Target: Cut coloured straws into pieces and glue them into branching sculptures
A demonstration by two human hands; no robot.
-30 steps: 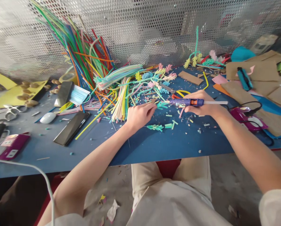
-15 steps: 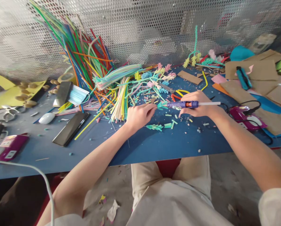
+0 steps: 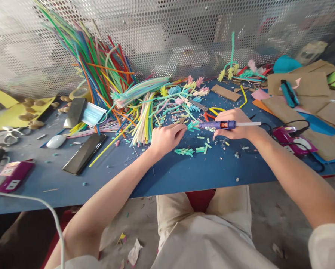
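Right hand [image 3: 236, 125] grips purple glue gun [image 3: 219, 124] — nozzle pointing left at a small teal piece [image 3: 192, 125]. Left hand [image 3: 166, 137] pinches that piece, on the blue table [image 3: 184, 172]

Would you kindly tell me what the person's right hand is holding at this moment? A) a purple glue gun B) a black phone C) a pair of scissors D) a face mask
A: the right hand is closed around a purple glue gun, with its nozzle pointing toward the left hand and a glue stick jutting out the back.
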